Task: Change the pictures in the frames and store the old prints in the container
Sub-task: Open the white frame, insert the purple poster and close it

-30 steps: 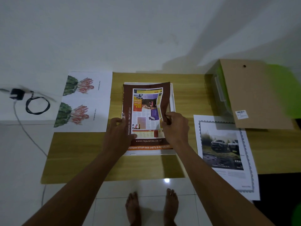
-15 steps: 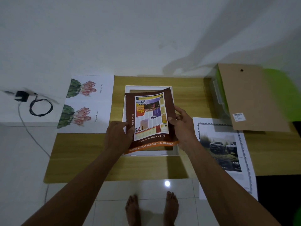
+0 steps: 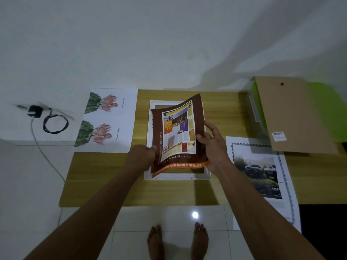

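One brown-bordered paper print (image 3: 178,134), long axis pointing away, is pinched by left hand (image 3: 140,156) and right hand (image 3: 214,147) over one white rectangular frame (image 3: 176,177)

Wood-grain tabletop (image 3: 97,184) butted against a white wall (image 3: 169,44). Well off to its left: black adapter (image 3: 34,111) on a white surface, with a black cable (image 3: 55,123) looped just beside it. Thin grey cord (image 3: 43,152) runs down toward the tabletop's left edge. Glossy white floor tiles (image 3: 169,220) below, with one bright glare spot (image 3: 195,215).

The print (image 3: 178,136) reads "republika.co.id", "HARI SABTU DI REPUBLIKA"
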### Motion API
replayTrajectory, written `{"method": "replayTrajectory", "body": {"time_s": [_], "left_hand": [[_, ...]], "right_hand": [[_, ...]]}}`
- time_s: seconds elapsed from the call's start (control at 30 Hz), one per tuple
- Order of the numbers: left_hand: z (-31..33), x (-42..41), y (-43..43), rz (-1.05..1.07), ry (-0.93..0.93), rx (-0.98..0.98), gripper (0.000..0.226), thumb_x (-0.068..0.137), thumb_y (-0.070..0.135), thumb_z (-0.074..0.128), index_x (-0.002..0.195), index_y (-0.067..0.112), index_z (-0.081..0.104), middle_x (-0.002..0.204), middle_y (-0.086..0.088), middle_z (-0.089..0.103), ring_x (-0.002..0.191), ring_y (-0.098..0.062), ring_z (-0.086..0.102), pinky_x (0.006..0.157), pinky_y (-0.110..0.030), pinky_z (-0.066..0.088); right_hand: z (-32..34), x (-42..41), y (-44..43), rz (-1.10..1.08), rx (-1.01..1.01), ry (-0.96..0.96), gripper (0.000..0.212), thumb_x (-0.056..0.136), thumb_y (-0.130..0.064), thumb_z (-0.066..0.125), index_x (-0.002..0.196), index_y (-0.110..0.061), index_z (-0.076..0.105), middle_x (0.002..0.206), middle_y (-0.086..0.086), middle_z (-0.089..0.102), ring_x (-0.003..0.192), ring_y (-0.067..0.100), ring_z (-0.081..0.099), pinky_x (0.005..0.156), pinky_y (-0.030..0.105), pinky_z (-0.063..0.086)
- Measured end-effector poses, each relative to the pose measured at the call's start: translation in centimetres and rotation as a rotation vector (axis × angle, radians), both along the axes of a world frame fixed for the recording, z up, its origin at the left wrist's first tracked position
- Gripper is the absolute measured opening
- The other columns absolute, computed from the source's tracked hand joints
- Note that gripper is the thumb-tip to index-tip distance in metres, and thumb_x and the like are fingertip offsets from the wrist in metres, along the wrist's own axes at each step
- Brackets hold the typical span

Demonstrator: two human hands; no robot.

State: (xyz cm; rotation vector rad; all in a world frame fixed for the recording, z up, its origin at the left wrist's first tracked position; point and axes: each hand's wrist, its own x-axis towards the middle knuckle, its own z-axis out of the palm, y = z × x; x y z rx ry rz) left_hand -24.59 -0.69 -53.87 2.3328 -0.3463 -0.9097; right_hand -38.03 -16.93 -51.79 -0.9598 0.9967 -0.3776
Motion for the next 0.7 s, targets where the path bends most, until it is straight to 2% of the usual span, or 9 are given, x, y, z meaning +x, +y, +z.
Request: {"method": "replayTrajectory", "body": {"time_s": [0.13,0.2,0.3,0.37,0.47,0.53,0.6,0.63,0.7], "left_hand": [[0.3,0.3,0.6,0.097,0.073,-0.164,0.021,0.09,0.029,0.065,0.082,0.011,0.07,0.091,-0.007,0.072,0.08,-0.023,0.068,0.08,-0.046,0.058],[0.6,0.3,0.8,0.081,0.051,-0.2,0.013,0.089,0.023,0.066,0.089,0.012,0.072,0.096,-0.007,0.073,0.08,-0.019,0.067,0.082,-0.045,0.057],[1.1,0.1,0.6,0.071,-0.068,-0.193,0.02,0.09,0.02,0.063,0.103,0.007,0.069,0.103,-0.01,0.073,0.085,-0.025,0.07,0.083,-0.044,0.057],[1.6,-0.1,0.5,0.02,-0.232,-0.19,0.023,0.093,0.023,0.058,0.107,0.006,0.063,0.105,-0.01,0.072,0.088,-0.026,0.07,0.078,-0.037,0.057],[2.9,-1.3,0.7,-0.076,-0.392,-0.402,0.017,0.098,0.02,0.051,0.108,0.008,0.056,0.101,-0.01,0.072,0.085,-0.022,0.071,0.06,-0.021,0.056],[4.5,-2.5,0.7,-0.141,-0.441,-0.522,0.016,0.099,0.022,0.048,0.109,0.012,0.056,0.095,-0.005,0.073,0.081,-0.015,0.071,0.056,-0.022,0.058],[5.9,-3.6,0.4,-0.195,-0.5,-0.554,0.021,0.1,0.031,0.043,0.111,0.017,0.055,0.09,0.0,0.073,0.077,-0.012,0.071,0.054,-0.026,0.058],[6.4,-4.0,0.3,-0.202,-0.525,-0.542,0.022,0.101,0.033,0.041,0.111,0.019,0.055,0.088,0.001,0.072,0.075,-0.011,0.071,0.053,-0.026,0.058],[7.4,-4.6,-0.1,-0.197,-0.591,-0.486,0.019,0.101,0.03,0.042,0.109,0.021,0.056,0.08,0.004,0.07,0.063,-0.009,0.068,0.05,-0.021,0.054]], "right_hand": [[-0.4,-0.5,0.0,0.05,-0.097,0.076,0.048,0.095,0.001,0.055,0.127,-0.035,0.055,0.104,0.005,0.075,0.093,0.023,0.074,0.072,0.04,0.06],[-0.4,-0.7,-0.1,0.062,-0.161,0.127,0.048,0.095,0.0,0.056,0.127,-0.036,0.055,0.102,0.004,0.075,0.089,0.018,0.074,0.066,0.034,0.058],[-0.3,-0.9,0.0,0.056,-0.247,0.184,0.047,0.094,-0.002,0.057,0.13,-0.033,0.053,0.106,0.001,0.073,0.09,0.013,0.073,0.063,0.026,0.054],[0.0,-0.9,0.3,0.077,-0.351,0.249,0.046,0.095,-0.006,0.058,0.134,-0.029,0.05,0.111,-0.001,0.071,0.09,0.008,0.07,0.062,0.02,0.051],[1.0,-0.3,0.8,0.153,-0.58,0.376,0.044,0.097,-0.017,0.059,0.138,-0.026,0.046,0.119,-0.01,0.063,0.094,0.003,0.061,0.063,0.012,0.042],[2.3,0.6,1.2,0.179,-0.682,0.35,0.036,0.097,-0.034,0.058,0.131,-0.027,0.052,0.122,-0.009,0.062,0.106,0.01,0.06,0.072,0.017,0.046],[3.8,1.8,1.3,0.213,-0.765,0.39,0.043,0.094,-0.057,0.05,0.126,-0.029,0.058,0.139,0.003,0.054,0.13,0.023,0.05,0.097,0.038,0.048],[4.8,2.4,1.4,0.247,-0.801,0.465,0.055,0.092,-0.066,0.043,0.13,-0.029,0.058,0.152,0.013,0.04,0.144,0.031,0.032,0.111,0.05,0.035],[6.8,3.4,1.6,0.31,-0.853,0.603,0.068,0.089,-0.075,0.033,0.131,-0.029,0.061,0.161,0.023,0.016,0.151,0.038,0.004,0.119,0.06,0.007]]}}
